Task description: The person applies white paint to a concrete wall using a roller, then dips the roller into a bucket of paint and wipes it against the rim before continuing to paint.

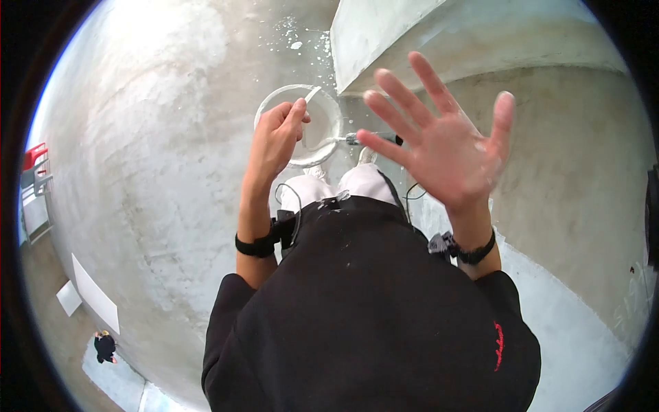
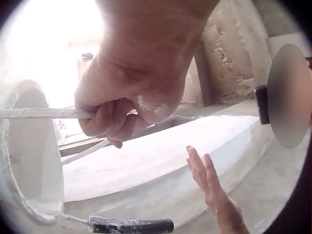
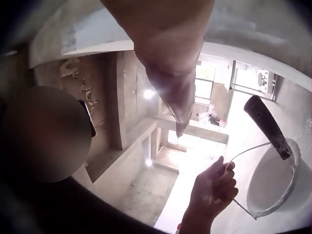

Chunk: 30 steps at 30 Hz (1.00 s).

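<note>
My left hand (image 1: 278, 141) grips the thin, white-coated wire handle (image 2: 46, 113) of a bucket (image 1: 261, 110). The handle runs out from both sides of the fist to the rim. Crusted white material coats the pale bucket, which hangs below the left hand in the head view. A tool's dark handle (image 3: 265, 124) sticks out past the rim, its far end hidden. Raised at the right with fingers spread, my right hand (image 1: 446, 154) holds nothing and has whitish residue on it. White smears also mark the left hand in the left wrist view.
Grey concrete surrounds me, with white splashes (image 1: 295, 45) beyond the bucket. A pale slab edge (image 1: 371, 41) rises at the upper right. Far left are a red chair (image 1: 34, 156), white panels (image 1: 96, 292) and another person (image 1: 104, 347).
</note>
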Each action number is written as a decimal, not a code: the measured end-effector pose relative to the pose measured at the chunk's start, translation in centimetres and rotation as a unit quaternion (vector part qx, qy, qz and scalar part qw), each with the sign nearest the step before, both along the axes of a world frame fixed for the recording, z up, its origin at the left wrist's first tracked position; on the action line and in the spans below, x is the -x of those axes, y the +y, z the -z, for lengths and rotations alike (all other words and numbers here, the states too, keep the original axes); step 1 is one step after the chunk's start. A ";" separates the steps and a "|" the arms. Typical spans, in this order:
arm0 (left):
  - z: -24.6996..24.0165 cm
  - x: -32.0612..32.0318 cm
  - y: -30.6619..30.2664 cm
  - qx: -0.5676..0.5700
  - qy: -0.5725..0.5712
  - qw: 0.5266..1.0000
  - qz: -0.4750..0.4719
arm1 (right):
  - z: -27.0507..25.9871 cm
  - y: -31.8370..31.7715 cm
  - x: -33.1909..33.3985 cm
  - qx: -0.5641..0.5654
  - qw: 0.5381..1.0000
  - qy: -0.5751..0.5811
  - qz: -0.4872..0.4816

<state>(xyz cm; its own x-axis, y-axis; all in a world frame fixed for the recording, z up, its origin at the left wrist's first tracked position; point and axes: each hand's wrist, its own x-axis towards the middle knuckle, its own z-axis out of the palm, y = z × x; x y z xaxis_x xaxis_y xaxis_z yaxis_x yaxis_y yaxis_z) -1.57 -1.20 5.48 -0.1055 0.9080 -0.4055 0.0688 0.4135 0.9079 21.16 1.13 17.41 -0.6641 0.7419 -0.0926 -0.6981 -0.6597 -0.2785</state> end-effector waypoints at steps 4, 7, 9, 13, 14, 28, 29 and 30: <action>0.0 0.0 -0.1 -0.004 -0.015 1.000 0.004 | -3.8 -0.9 0.5 -0.130 0.972 0.183 -0.062; 0.8 -0.7 -0.4 0.004 -0.010 0.999 -0.043 | -7.2 -1.5 1.0 -0.058 0.948 0.294 -0.108; -0.7 -0.2 -0.1 -0.003 -0.003 1.000 0.007 | -8.9 -0.8 0.6 -0.042 0.952 0.258 -0.161; -1.2 0.1 0.0 0.017 0.010 1.000 0.017 | -9.7 -0.7 1.2 0.232 0.834 0.452 -0.215; -1.2 0.1 0.0 0.015 0.003 1.000 0.014 | -9.8 -0.9 1.4 0.298 0.786 0.493 -0.223; -0.3 -0.1 0.0 0.012 0.019 1.000 0.019 | -12.4 -3.4 1.0 0.785 -0.112 0.596 -0.126; -0.4 -0.1 0.0 0.011 0.021 1.000 0.019 | -12.5 -3.4 0.7 0.789 -0.114 0.589 -0.131; -0.5 -0.2 0.0 0.009 0.023 1.000 0.019 | -12.5 -3.3 0.5 0.794 -0.117 0.581 -0.137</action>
